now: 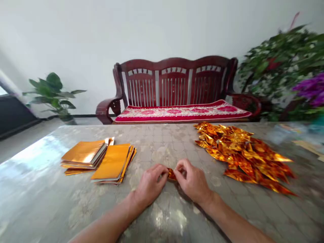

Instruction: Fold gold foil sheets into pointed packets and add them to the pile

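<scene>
Between my two hands, low over the middle of the table, is a small piece of folded gold foil paper (pixel 171 174). My left hand (pixel 152 182) pinches its left end between thumb and fingers. At the right end, my right hand (pixel 191 179) pinches it the same way. My fingers cover both ends, so only the shiny orange middle shows. Left of my hands lie two stacks of flat gold foil paper sheets (pixel 111 162). To the right spreads a heap of pointed, folded gold foil pieces (pixel 235 152).
The table (pixel 157 141) has a glossy, patterned grey cover. Behind it stands a dark red wooden bench (pixel 173 86) with a red and white seat cover (pixel 182 111). A potted plant (pixel 54 92) is at left; leafy plants (pixel 275 64) and purple flowers (pixel 311 89) are at right.
</scene>
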Demonstrator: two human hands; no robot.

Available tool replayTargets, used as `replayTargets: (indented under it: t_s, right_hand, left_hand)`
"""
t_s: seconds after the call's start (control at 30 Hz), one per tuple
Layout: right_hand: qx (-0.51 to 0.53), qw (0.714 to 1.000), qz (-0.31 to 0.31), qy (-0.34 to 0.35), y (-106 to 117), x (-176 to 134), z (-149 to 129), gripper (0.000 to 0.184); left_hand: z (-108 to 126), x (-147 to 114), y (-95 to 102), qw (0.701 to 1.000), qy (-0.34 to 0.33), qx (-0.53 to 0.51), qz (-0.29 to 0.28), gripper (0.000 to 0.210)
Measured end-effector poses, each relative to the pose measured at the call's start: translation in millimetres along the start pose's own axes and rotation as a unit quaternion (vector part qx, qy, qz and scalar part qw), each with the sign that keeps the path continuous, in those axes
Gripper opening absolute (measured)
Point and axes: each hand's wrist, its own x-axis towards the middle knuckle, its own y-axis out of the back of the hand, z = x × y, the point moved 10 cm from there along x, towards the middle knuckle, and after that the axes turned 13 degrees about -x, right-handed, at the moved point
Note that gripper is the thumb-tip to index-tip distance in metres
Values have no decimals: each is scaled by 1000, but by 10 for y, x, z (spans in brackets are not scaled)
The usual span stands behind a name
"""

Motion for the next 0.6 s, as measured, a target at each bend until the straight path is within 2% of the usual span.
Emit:
replayTargets:
  t_s: [0.1,0.2,0.3,0.4,0.6]
  right_hand:
    - [9,1000,-9,19,-45,13,-42,12]
    - [12,999,-17,44,-69,13,-102,8]
    - [16,998,-20,54,-68,13,-137,11]
    - [16,998,-20,52,-70,18,-142,11]
    - [-8,999,-6,53,-85,16,-140,13]
  left_hand:
    - [-41,4,7,1000,13,1,9,14]
    - [-89,-4,44,999,28,2,31,14]
    - [-109,-10,77,998,30,-1,48,17]
    - [-97,0,84,999,22,-5,49,21]
    - [-71,33,63,999,21,5,35,15]
